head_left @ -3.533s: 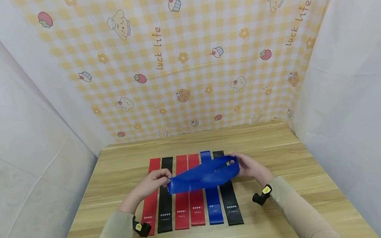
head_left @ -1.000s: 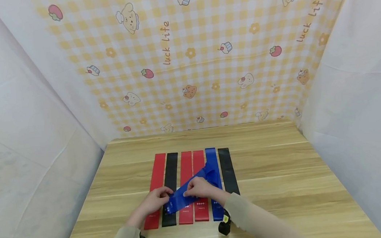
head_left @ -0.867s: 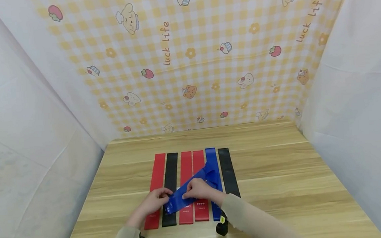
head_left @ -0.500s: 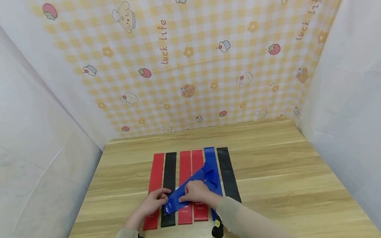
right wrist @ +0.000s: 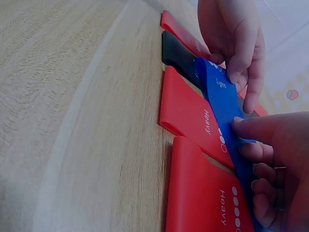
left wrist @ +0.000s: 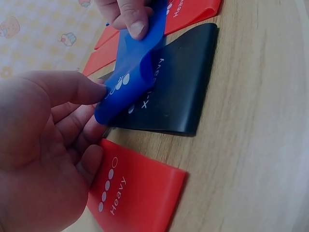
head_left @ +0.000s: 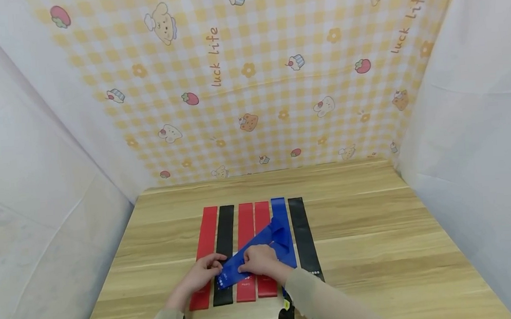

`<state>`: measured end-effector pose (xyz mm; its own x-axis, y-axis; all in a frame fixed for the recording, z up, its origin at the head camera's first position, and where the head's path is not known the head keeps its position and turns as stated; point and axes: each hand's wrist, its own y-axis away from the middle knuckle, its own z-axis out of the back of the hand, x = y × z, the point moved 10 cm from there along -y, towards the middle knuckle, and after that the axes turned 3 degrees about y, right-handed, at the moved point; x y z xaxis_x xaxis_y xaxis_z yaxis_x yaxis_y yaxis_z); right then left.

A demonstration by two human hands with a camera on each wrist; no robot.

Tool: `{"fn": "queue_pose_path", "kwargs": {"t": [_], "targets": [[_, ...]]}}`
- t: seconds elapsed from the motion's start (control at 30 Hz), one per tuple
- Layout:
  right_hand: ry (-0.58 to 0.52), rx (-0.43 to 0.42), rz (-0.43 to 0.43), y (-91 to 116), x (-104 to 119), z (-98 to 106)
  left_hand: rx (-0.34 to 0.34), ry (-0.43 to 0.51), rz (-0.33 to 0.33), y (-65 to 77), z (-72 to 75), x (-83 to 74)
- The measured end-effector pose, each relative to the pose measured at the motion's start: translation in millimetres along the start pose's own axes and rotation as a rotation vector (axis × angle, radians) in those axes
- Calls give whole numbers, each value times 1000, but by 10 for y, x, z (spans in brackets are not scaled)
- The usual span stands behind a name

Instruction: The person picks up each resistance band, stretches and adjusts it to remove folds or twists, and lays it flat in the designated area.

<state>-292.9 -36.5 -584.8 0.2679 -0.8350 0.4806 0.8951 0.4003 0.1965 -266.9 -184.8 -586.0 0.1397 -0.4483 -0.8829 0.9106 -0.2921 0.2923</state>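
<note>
A blue loop resistance band (head_left: 258, 240), printed "Light", runs diagonally over the other bands, its far end crumpled on the flat blue band (head_left: 278, 205). At its labelled end my left hand (head_left: 202, 274) pinches it between thumb and fingers, as the left wrist view shows close over the black "X-Heavy" band (left wrist: 183, 82). Further along the same band, my right hand (head_left: 260, 259) grips it with the thumb (right wrist: 246, 126) on top and the fingers curled beneath. Part of the band is hidden by the right hand.
Flat bands lie side by side on the wooden table (head_left: 360, 221): a red one (head_left: 207, 230) at the left, a black one (head_left: 225, 229), two more red ones (head_left: 245, 223), the blue one and a black one (head_left: 303, 230) at the right. A patterned cloth (head_left: 251, 96) hangs behind.
Earlier the blue band was stretched out between both hands above the others. The right hand let its far end down and now grips nearer the left hand, shifting slightly left over the last second.
</note>
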Motion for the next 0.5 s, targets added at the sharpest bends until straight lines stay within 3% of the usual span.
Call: {"fn": "queue_pose_path", "kwargs": {"t": [0.5], "targets": [[20, 18, 26, 28, 92, -26, -9, -12, 0, 5, 5, 21]]}}
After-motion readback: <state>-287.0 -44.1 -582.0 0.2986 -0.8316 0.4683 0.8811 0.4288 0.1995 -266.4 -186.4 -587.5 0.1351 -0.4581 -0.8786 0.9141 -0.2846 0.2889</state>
